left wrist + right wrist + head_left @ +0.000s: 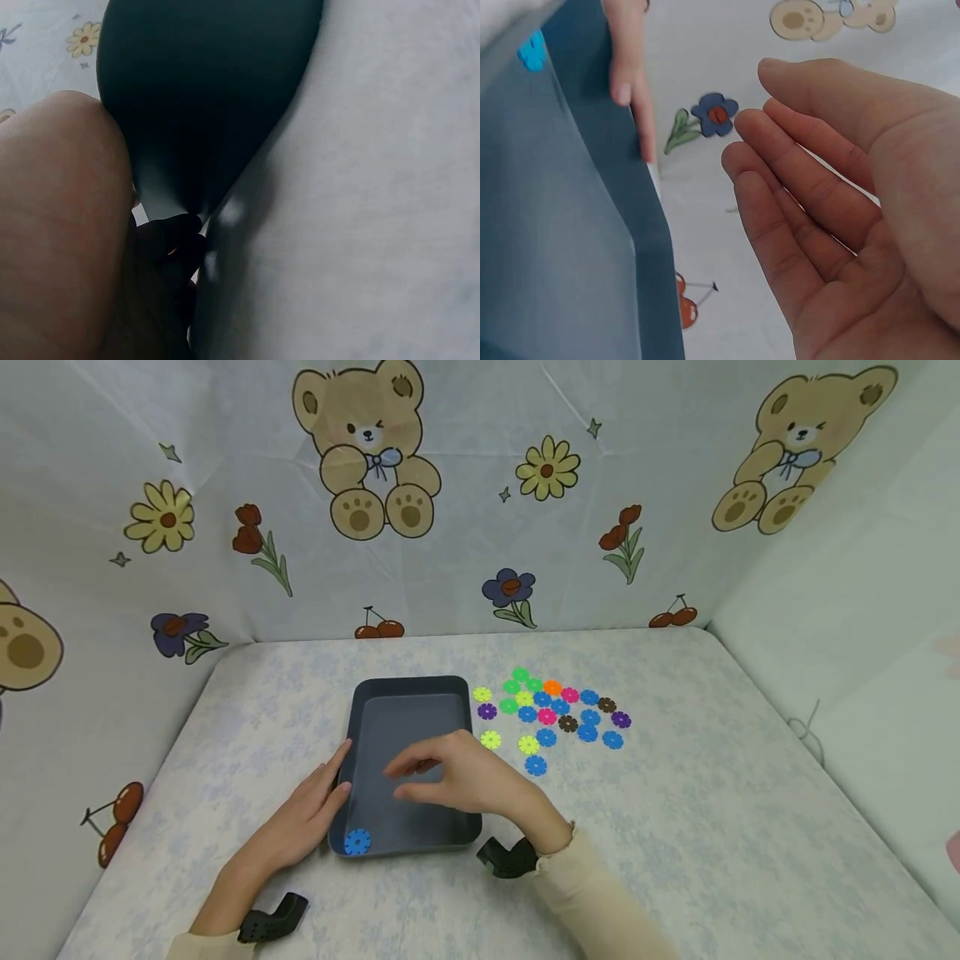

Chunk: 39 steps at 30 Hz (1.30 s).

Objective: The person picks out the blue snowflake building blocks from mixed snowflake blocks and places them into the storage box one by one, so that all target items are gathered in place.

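A dark grey rectangular tray (420, 710) lies on the table. In its near left corner is a blue notched disc (357, 842); the right wrist view also catches this blue disc (532, 51). My left hand (303, 818) rests along the tray's left rim, fingers fairly straight. The left wrist view shows the tray's dark outer wall (210, 67) beside that hand, its fingers in shadow. Over the middle of the tray hovers my right hand (457, 774), fingers loosely bent and thumb apart. In the right wrist view nothing lies between the right hand's fingers (780, 217).
Right of the tray, several loose notched discs (559, 707) lie scattered in blue, green, yellow, pink, orange, purple and brown. The nearest is a blue one (536, 766), close to my right wrist. A cloth with printed bears (382, 468) hangs behind the table (712, 802).
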### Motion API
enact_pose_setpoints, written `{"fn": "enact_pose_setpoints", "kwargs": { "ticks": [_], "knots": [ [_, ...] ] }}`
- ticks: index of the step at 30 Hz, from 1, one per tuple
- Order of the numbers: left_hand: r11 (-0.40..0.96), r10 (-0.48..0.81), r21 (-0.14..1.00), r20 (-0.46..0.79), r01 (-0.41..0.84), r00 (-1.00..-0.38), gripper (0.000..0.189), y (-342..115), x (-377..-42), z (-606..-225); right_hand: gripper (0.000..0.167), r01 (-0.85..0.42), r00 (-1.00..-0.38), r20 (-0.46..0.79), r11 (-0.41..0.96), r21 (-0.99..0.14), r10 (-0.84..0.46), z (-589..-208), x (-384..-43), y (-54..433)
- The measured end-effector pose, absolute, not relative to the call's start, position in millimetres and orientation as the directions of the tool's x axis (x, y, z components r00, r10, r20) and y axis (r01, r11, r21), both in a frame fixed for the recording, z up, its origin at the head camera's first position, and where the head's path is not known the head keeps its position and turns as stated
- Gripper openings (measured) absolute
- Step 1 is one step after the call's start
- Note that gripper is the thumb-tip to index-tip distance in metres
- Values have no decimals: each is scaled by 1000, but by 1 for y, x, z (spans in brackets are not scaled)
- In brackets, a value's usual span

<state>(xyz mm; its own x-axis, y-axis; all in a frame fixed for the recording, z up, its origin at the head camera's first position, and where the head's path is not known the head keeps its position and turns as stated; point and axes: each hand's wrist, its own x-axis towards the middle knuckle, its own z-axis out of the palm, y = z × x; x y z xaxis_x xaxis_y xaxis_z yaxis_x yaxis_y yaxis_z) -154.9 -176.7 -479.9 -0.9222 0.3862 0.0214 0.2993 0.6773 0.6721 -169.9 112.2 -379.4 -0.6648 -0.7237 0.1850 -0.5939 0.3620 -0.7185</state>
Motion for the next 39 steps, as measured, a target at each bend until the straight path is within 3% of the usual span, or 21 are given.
{"fn": "enact_pose_setpoints", "kwargs": {
  "ticks": [15,32,39],
  "knots": [
    [681,391,659,42,320,-919,63,-175,-157,-481,26,-585,-765,262,464,-665,-588,-375,-189,151],
    [675,390,665,48,321,-919,64,-176,-155,-481,28,-420,-899,238,571,-705,-368,-377,-206,186],
    [674,392,666,45,320,-919,64,-177,-154,-481,30,-407,-912,271,598,-690,-308,-379,-211,198]
  ]
}}
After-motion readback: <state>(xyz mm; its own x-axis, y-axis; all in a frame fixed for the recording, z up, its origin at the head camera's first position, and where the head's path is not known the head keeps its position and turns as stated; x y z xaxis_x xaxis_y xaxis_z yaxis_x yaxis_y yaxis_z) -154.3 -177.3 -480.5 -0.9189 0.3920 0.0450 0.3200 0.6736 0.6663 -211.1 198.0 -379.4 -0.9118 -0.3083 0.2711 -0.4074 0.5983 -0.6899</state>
